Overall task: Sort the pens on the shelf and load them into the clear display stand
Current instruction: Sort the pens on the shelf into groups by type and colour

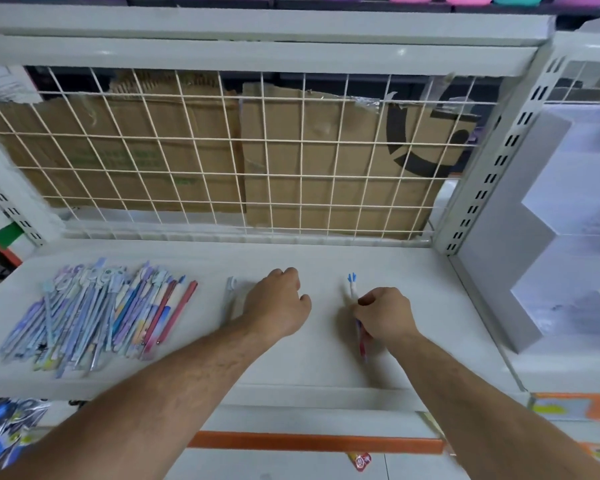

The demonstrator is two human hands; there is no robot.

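Pens, assorted, in three lots on the shelf [326, 258].

Lot one: loose heap [94, 313] at the left, slim barrels in blue, lilac and pink, with one red barrel at its right edge. They lie criss-crossed and overlapping, some with moulded toppers at the far end.

Lot two: single grey pen [229, 299], lying alone just left of the left hand [278, 303]. That hand rests knuckles-up on the shelf with fingers curled under; whether it holds anything cannot be told.

Lot three: held pens [352, 289], two or so, pinched mid-barrel by the right hand [383, 317]. Blue tips point far, red-and-blue ends near.

Handling, as judged: light, stiff, smooth plastic, likely to roll or slip sideways from a heap. Best taken at mid-barrel between thumb and fingertips, not by the toppers, which look the easiest part to snap. Several gathered parallel should carry well.

Destination: clear display stand [568, 216], stepped, at the far right, well apart from the heap.
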